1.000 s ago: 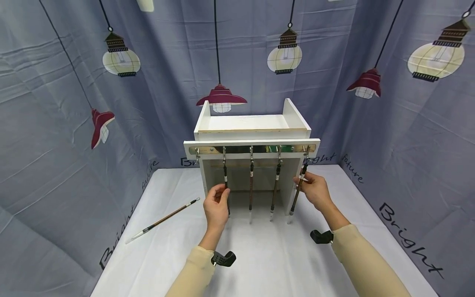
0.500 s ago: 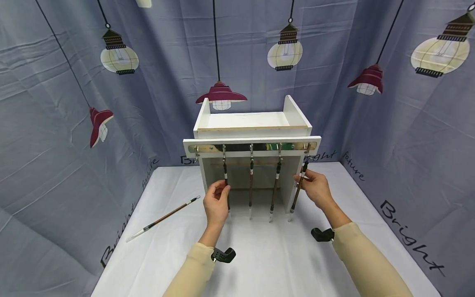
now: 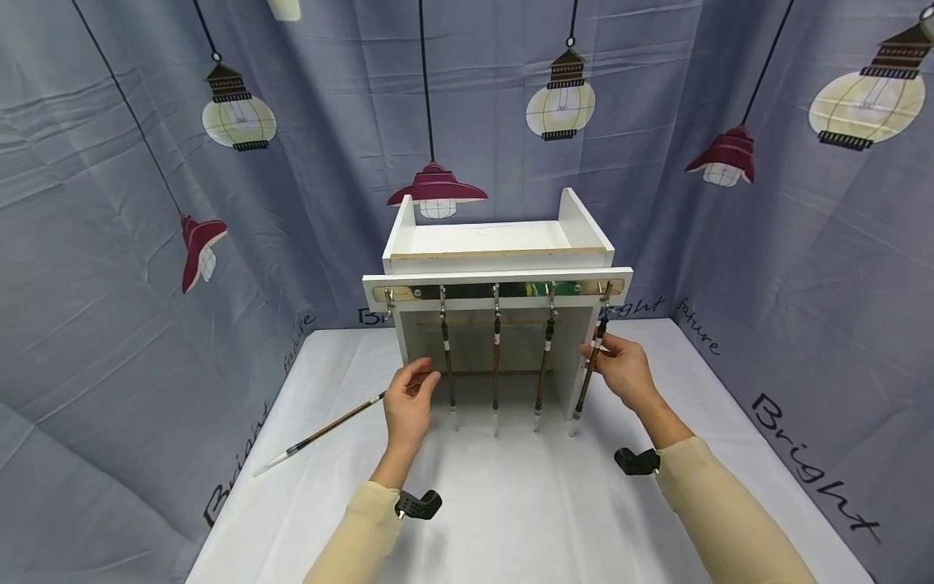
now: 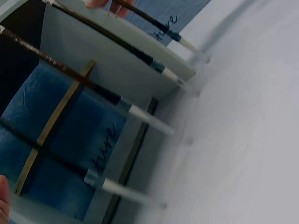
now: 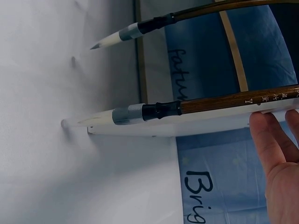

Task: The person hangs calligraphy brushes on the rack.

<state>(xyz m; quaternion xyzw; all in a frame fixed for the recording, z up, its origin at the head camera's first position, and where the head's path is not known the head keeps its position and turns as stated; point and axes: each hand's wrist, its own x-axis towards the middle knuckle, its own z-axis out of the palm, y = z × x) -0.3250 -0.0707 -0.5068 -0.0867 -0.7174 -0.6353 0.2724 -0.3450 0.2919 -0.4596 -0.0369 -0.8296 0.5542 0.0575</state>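
Observation:
Several writing brushes hang tip-down from hooks on a white wooden rack (image 3: 499,261). My left hand (image 3: 407,410) is just left of the leftmost hanging brush (image 3: 448,365), apart from it, with loosely bent fingers and nothing visibly held. Another brush (image 3: 328,430) lies slanted on the table; its looped end is hidden behind my left hand. My right hand (image 3: 626,377) grips the edge of the rack's right side panel (image 4: 140,42), behind the rightmost hanging brush (image 5: 210,103). Its exact finger contact is partly hidden.
The leftmost hook (image 3: 389,298) on the rail carries no brush. An open-topped tray section (image 3: 489,237) forms the top of the rack. A white cloth (image 3: 511,503) covers the table, and a blue-grey curtain (image 3: 328,203) with printed lamps surrounds it.
My left hand has let go of the leftmost hanging brush and moved left, toward the lying brush. The right hand stays at the rack's side panel.

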